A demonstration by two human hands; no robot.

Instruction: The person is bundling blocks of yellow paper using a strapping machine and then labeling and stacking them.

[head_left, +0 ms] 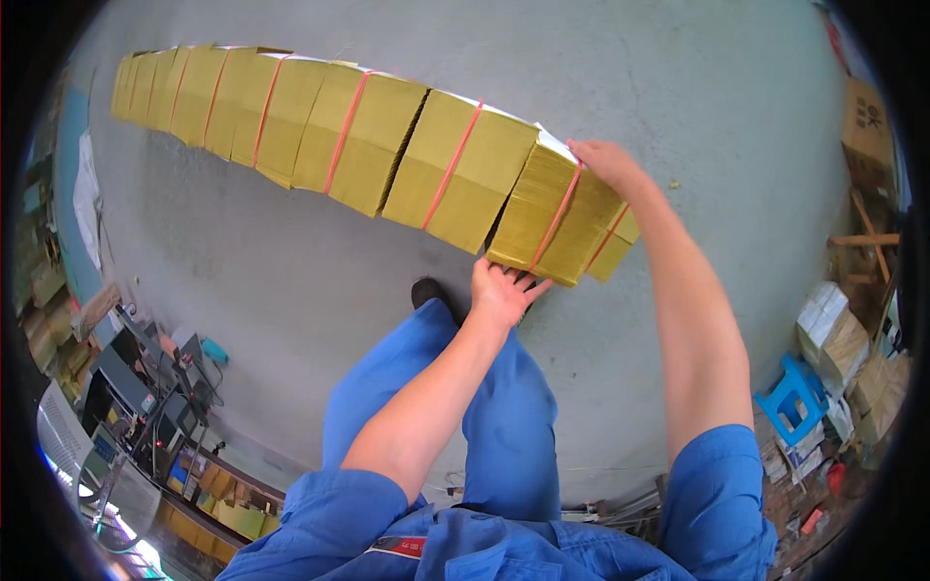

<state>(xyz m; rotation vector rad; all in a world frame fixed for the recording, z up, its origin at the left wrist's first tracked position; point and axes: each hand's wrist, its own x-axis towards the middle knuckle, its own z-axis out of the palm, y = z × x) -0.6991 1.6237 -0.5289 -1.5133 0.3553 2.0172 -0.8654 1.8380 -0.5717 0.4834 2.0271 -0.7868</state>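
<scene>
A long row of bundles of gold-coloured paper (460, 174) runs from the far left to the middle right, each bound with a pinkish-red band. Between my two hands is a bundle of gold paper (528, 203) near the row's right end. My left hand (502, 292) has its fingers spread against the bundle's lower near edge, some tips hidden by it. At the far upper edge, my right hand (608, 165) grips the same bundle, its fingertips on the white top side. Part of another gold bundle (617, 249) shows just past it on the right.
The row is over a grey floor (242, 320), with my black shoe (431, 290) close by. At the right are a blue plastic stool (792, 402), wrapped packages (828, 329) and a cardboard box (865, 121). Dark equipment (126, 378) and shelving are at the lower left.
</scene>
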